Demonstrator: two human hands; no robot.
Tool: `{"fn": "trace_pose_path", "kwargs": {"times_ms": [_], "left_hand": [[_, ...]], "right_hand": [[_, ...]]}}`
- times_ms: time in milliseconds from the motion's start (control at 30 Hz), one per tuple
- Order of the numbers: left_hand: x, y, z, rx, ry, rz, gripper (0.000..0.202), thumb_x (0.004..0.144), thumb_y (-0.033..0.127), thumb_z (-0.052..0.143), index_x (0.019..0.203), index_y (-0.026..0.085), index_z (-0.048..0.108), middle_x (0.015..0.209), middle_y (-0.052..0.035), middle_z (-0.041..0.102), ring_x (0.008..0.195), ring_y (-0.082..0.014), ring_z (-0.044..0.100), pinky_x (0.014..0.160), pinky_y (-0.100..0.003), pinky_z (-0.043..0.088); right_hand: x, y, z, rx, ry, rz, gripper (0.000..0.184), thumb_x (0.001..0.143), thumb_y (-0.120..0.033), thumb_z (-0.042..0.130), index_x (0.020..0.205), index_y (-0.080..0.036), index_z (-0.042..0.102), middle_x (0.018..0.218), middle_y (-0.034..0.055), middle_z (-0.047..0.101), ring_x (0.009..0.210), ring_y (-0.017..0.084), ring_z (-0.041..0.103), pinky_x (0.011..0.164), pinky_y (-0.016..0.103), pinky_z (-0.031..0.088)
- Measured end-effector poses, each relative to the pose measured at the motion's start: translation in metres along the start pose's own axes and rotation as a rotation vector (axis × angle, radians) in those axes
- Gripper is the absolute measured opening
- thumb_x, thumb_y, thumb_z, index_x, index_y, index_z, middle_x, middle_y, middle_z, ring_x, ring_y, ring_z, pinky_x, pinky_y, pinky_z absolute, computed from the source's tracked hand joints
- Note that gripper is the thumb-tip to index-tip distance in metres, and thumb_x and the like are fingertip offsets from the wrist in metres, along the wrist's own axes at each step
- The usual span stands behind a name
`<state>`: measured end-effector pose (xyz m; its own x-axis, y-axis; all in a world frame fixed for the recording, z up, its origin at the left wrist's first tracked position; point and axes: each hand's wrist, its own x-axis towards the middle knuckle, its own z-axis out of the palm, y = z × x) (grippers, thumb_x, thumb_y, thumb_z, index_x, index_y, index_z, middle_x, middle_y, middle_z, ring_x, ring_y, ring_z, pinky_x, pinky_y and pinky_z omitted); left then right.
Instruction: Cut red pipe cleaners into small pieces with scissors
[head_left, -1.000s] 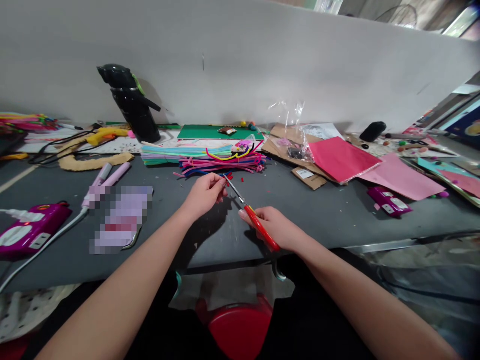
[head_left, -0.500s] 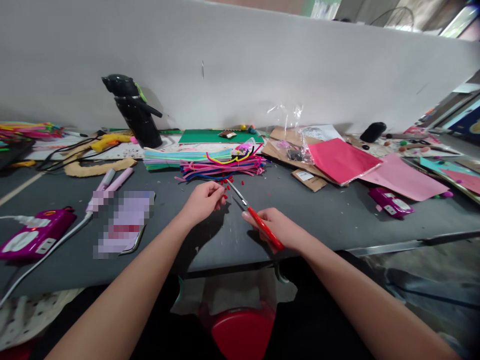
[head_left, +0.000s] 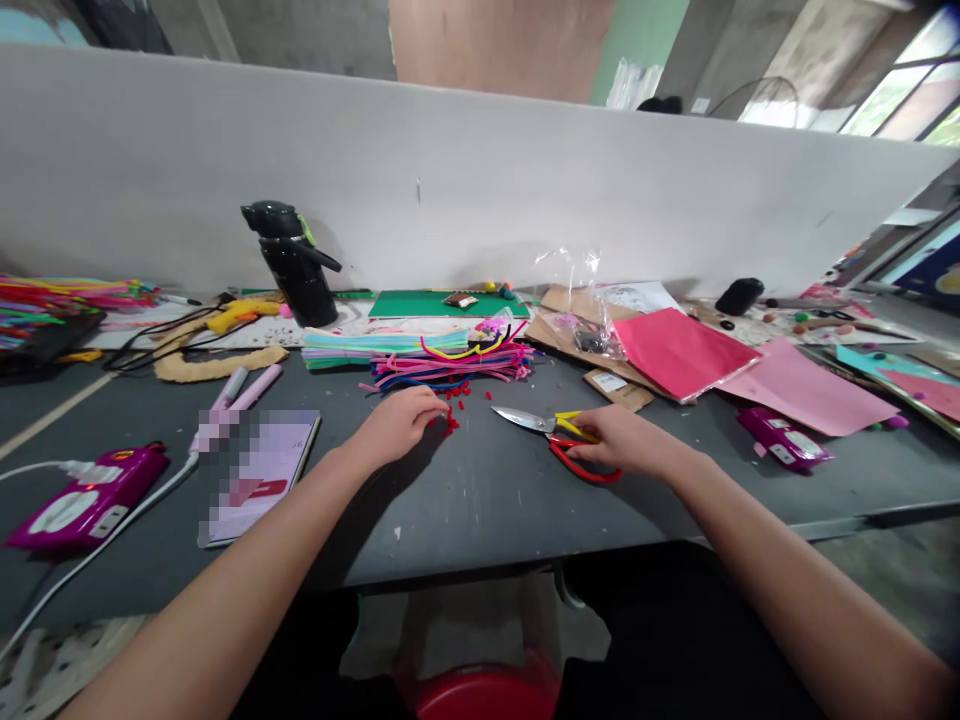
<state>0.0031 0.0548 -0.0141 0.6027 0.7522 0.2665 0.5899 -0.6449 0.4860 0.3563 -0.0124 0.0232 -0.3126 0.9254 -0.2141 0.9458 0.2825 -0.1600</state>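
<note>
My left hand rests on the dark table with its fingertips pinched together at a small scatter of red pipe-cleaner bits. It seems to pinch one of them. Red-and-yellow-handled scissors lie flat on the table, blades pointing left. My right hand lies over the handles, fingers curled on them. Just behind both hands is a bundle of coloured pipe cleaners.
A black flask stands at the back by the white partition. A blurred flat item and a magenta device with a cable lie at left. Red paper, pink paper and another magenta device are at right.
My right hand has brought the scissors down from the air and laid them flat, further right. My left hand has dropped to the table at the red bits. The view has tilted up.
</note>
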Motion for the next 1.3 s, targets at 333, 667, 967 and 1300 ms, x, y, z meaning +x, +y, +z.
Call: {"fn": "trace_pose_path", "kwargs": {"times_ms": [333, 667, 967, 1300], "left_hand": [[0.022, -0.027, 0.004, 0.299, 0.035, -0.201, 0.03, 0.084, 0.039, 0.052, 0.097, 0.021, 0.072, 0.097, -0.0071, 0.066, 0.09, -0.0241, 0.062, 0.077, -0.034, 0.046], [0.023, -0.031, 0.004, 0.438, 0.026, -0.256, 0.04, 0.081, 0.031, 0.05, 0.113, 0.019, 0.069, 0.106, -0.0095, 0.064, 0.1, -0.0263, 0.06, 0.083, -0.035, 0.047], [0.031, -0.025, 0.011, 0.341, 0.092, -0.272, 0.034, 0.087, 0.042, 0.049, 0.097, 0.021, 0.074, 0.095, -0.0094, 0.065, 0.09, -0.0261, 0.062, 0.076, -0.034, 0.046], [0.037, -0.025, 0.018, 0.271, 0.067, -0.285, 0.021, 0.084, 0.026, 0.054, 0.089, 0.022, 0.074, 0.091, -0.0082, 0.066, 0.084, -0.0239, 0.063, 0.07, -0.031, 0.044]], "right_hand": [[0.078, -0.049, -0.015, 0.182, 0.142, -0.21, 0.027, 0.089, -0.035, 0.057, 0.106, -0.017, 0.069, 0.102, 0.0073, 0.072, 0.087, 0.019, 0.065, 0.074, 0.024, 0.046], [0.169, -0.095, 0.014, 0.08, 0.245, -0.001, 0.033, 0.094, -0.026, 0.041, 0.111, -0.019, 0.068, 0.114, 0.0126, 0.069, 0.104, 0.028, 0.062, 0.083, 0.034, 0.046], [0.181, -0.106, 0.011, 0.04, 0.256, 0.108, 0.036, 0.097, -0.041, 0.043, 0.104, -0.02, 0.07, 0.105, 0.0123, 0.071, 0.098, 0.025, 0.064, 0.08, 0.032, 0.047], [0.189, -0.129, 0.006, 0.038, 0.212, 0.121, 0.023, 0.089, -0.024, 0.056, 0.106, -0.015, 0.068, 0.107, 0.0179, 0.068, 0.101, 0.029, 0.065, 0.082, 0.036, 0.048]]}}
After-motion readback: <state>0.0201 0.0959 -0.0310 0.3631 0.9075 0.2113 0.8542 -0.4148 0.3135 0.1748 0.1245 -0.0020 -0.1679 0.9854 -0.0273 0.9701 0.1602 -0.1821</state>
